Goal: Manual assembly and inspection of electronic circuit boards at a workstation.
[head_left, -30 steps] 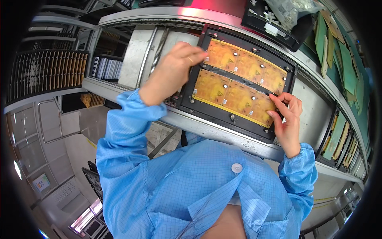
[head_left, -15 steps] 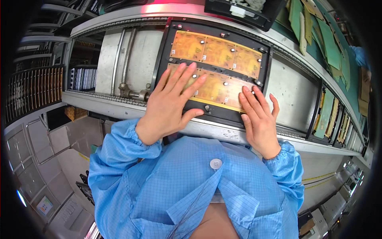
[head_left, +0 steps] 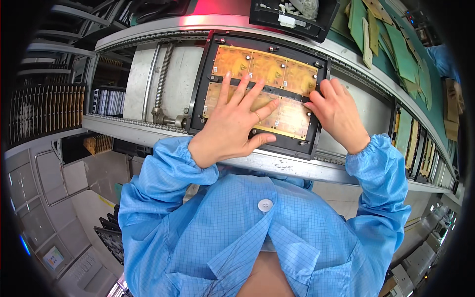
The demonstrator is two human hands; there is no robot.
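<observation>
We saw two amber boards set in a black frame: the near board (head_left: pixel 292 116) and, across a dark strip, the far board (head_left: pixel 267 69). The frame (head_left: pixel 282 143) lay over a conveyor, its lower edge along the near metal rail (head_left: pixel 292 166).

Our left hand (head_left: pixel 235 123) was spread palm down over the left and middle parts of the near board, so that this board lay beneath it. Those fingers stood well apart, the longer ones reaching across the dark strip to the lower edge of the far board, and the thumb pointed right along the near board's bottom edge. We could not tell how firmly the palm touched.

Our right hand (head_left: pixel 339 111) was at the near board's upper right corner, the board lying to the left of it. Its fingers were curled, with the thumb tip right at that corner; we could not tell whether they were clamped on anything. Beyond the frame we had a black bin (head_left: pixel 302 33) and, farther right, some green panels (head_left: pixel 398 49).
</observation>
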